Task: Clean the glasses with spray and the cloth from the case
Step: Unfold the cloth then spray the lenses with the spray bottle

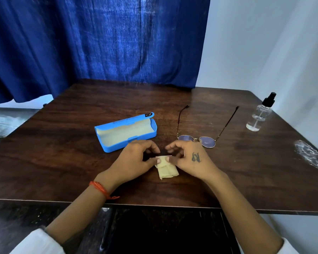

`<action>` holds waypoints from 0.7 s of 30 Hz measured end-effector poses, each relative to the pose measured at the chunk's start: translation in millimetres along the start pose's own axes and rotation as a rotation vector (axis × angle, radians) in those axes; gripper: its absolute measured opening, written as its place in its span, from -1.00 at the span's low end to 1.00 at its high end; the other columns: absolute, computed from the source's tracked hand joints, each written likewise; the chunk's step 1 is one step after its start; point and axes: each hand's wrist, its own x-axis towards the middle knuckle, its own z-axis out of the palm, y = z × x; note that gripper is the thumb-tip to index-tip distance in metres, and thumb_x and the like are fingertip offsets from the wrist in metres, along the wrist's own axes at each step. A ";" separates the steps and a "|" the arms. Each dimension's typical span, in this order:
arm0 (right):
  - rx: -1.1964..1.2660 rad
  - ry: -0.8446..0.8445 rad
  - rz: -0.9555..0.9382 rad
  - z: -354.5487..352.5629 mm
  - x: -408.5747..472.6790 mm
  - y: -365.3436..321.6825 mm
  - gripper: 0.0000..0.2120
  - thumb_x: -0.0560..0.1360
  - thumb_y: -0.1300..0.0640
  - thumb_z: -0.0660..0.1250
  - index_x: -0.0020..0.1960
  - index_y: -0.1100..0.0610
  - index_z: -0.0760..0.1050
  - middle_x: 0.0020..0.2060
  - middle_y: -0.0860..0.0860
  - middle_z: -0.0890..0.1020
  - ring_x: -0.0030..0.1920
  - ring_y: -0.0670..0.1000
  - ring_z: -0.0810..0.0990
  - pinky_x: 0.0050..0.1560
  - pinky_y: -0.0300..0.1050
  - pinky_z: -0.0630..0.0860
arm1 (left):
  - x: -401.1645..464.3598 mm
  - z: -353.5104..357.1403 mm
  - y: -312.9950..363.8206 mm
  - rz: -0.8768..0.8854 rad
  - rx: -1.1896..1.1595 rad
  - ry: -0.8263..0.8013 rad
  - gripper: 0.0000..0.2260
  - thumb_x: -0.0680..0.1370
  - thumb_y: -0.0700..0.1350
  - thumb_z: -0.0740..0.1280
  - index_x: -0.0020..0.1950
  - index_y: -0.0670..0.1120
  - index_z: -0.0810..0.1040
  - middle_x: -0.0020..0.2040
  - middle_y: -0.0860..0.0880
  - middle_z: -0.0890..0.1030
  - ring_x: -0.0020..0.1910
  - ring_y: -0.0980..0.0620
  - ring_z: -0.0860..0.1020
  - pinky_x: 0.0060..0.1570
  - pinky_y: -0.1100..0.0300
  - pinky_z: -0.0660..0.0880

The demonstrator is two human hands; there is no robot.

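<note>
**Both hands pinch the folded cloth at the near middle of the counter**

The left hand [136, 158] and the right hand [186, 158] meet over a small pale yellow cloth [166, 168]; each thumb presses on the cloth's far end, with the other fingers curled above it, so both hands are closed on the fabric; the cloth lies folded on the dark wooden counter [62, 158], its near edge free and zigzag-cut.

Just beyond the left hand sits the blue case [126, 132], lid open and lined in pale cream; whether anything remains inside is hard to tell from this angle, though it looks bare.

The glasses [200, 140] rest on the counter just beyond the right hand, lenses toward the person and both arms unfolded, pointing away; the knuckles seem to overlap the left lens in view.

The spray bottle [259, 114], clear with a black nozzle, stands upright near the counter's right edge, well apart from the glasses.

An orange thread band [101, 189] circles the left wrist; a blue curtain [99, 43] hangs behind the counter.
</note>
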 end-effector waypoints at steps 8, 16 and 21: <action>-0.026 0.028 -0.057 -1.0 -3.1 0.3 -0.82 0.29 0.20 0.52 -0.22 -0.04 0.60 -0.28 -0.12 0.61 -0.23 -0.15 0.56 -0.09 -0.13 0.54 | -5.1 -1.1 4.9 0.087 0.009 0.054 -0.80 0.37 -0.17 0.48 -0.07 0.05 0.62 -0.17 0.18 0.61 -0.11 0.24 0.54 -0.24 0.46 0.40; -0.098 0.253 -0.323 11.0 -15.6 12.6 -0.81 0.23 0.34 0.38 -0.23 0.11 0.62 -0.20 -0.04 0.68 -0.17 -0.08 0.64 -0.13 -0.09 0.59 | -10.2 2.4 -0.1 0.346 0.119 0.102 -0.85 0.35 -0.24 0.45 -0.14 -0.04 0.62 -0.16 0.07 0.61 -0.17 0.21 0.51 -0.13 0.37 0.44; -0.104 0.251 -0.333 13.3 -30.2 12.3 -0.85 0.29 0.24 0.35 -0.20 0.10 0.66 -0.20 -0.09 0.70 -0.16 -0.16 0.63 -0.06 -0.34 0.51 | -17.3 3.8 -3.8 0.309 -0.005 0.082 -0.90 0.42 -0.03 0.38 -0.18 -0.04 0.65 -0.14 0.10 0.62 -0.15 0.17 0.57 -0.14 0.18 0.52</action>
